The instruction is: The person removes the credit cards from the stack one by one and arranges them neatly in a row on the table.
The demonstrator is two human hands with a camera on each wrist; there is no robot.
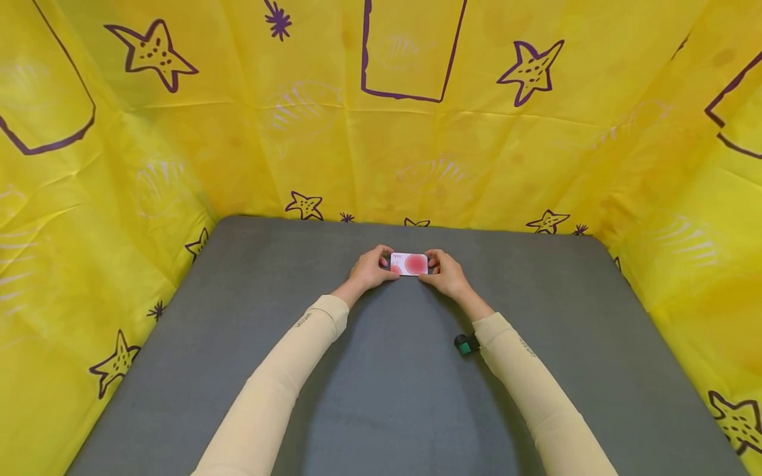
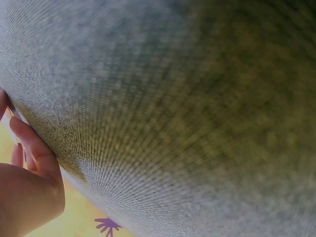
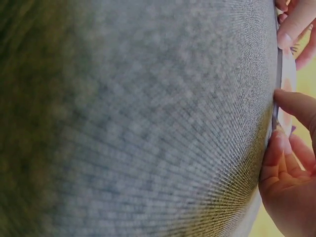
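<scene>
A small flat white rectangle with pink circles (image 1: 409, 264), card-like in shape, is held low at the middle of the grey surface in the head view. My left hand (image 1: 372, 268) pinches its left end, thumb along the near edge and fingers at the far side. At the right end, my right hand (image 1: 448, 272) grips it in the same way. The right wrist view shows the thing's thin dark edge (image 3: 279, 69) between both hands. Only part of my left hand (image 2: 37, 182) appears at the left of its wrist view. Whether the rectangle touches the surface I cannot tell.
A grey cloth-like tabletop (image 1: 250, 277) spreads around both arms. Yellow printed curtains (image 1: 333, 145) enclose its back and sides. Beside the right sleeve cuff shows a small black and green object (image 1: 466, 344), partly hidden by the sleeve.
</scene>
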